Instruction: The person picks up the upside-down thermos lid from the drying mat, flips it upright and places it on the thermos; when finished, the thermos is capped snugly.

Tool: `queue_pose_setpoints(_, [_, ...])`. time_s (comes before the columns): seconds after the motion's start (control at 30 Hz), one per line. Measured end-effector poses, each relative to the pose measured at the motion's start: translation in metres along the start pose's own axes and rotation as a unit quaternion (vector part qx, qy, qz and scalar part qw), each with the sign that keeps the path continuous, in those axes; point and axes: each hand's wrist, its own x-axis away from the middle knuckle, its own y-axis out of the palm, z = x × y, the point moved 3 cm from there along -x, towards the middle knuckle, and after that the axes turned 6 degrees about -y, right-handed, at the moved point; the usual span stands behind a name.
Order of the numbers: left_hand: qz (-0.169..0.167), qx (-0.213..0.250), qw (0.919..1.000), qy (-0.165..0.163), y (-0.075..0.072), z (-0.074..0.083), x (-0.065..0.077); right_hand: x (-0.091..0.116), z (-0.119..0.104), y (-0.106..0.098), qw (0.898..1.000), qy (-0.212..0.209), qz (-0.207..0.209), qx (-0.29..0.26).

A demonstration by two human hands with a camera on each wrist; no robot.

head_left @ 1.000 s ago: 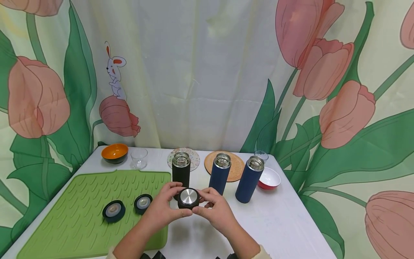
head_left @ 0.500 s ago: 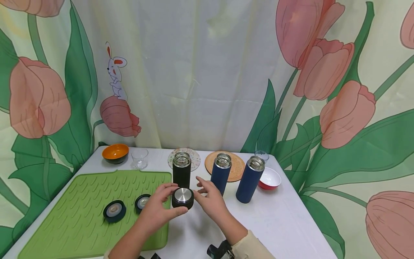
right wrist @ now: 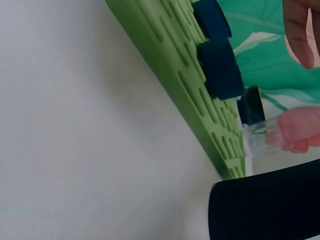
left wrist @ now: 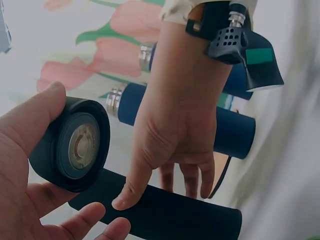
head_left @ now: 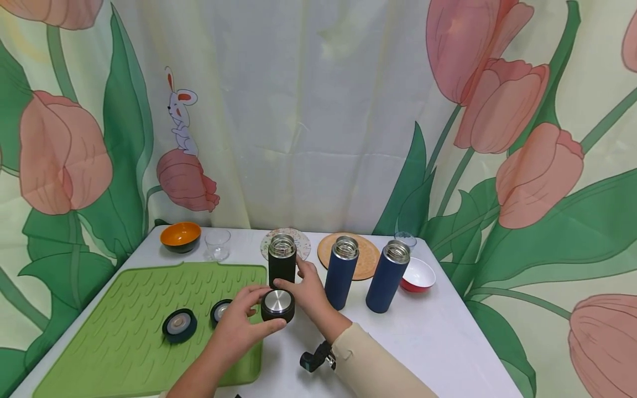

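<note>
My left hand (head_left: 234,327) pinches a black bottle lid (head_left: 277,305) by its sides, steel top up. In the left wrist view the lid (left wrist: 82,145) shows its grey inner seal. Just behind it stands the open black thermos bottle (head_left: 281,270). My right hand (head_left: 309,296) is at the bottle's right side, with the thumb across the near side and the other fingers extended past it, partly hidden. Two open dark blue thermos bottles, a nearer-middle bottle (head_left: 341,273) and a right-hand bottle (head_left: 388,276), stand to the right. The right wrist view shows the black bottle's lower part (right wrist: 265,205).
Two dark lids, one lid (head_left: 179,325) and another lid (head_left: 218,310), lie seal-up on the green drying mat (head_left: 129,309). Behind are an orange bowl (head_left: 180,235), a glass (head_left: 217,246), a round board (head_left: 368,254), a patterned mat (head_left: 301,243) and a red-white bowl (head_left: 419,275).
My right hand has let go of the lid and moved forward to the black bottle's side. The left hand keeps the lid and has shifted slightly left.
</note>
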Motion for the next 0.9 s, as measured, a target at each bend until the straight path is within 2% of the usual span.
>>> queue_pose_setpoints(0.37, [0.006,0.005,1.0000,-0.005,0.002,-0.002,0.000,-0.003,0.005,-0.001,1.000,-0.013,-0.004,0.008])
queue_pose_setpoints(0.57, [0.024,0.012,0.9994,-0.021,0.003,-0.005,-0.004,-0.003,0.005,0.000,1.000,-0.007,-0.002,0.019])
queue_pose_setpoints(0.7, [0.042,0.009,0.9988,-0.023,0.000,-0.004,-0.009,-0.005,0.006,-0.001,1.000,-0.008,-0.001,0.005])
queue_pose_setpoints(0.9, [0.062,0.017,0.9979,-0.008,-0.005,0.001,-0.014,-0.008,0.010,-0.001,1.000,-0.002,-0.003,-0.001])
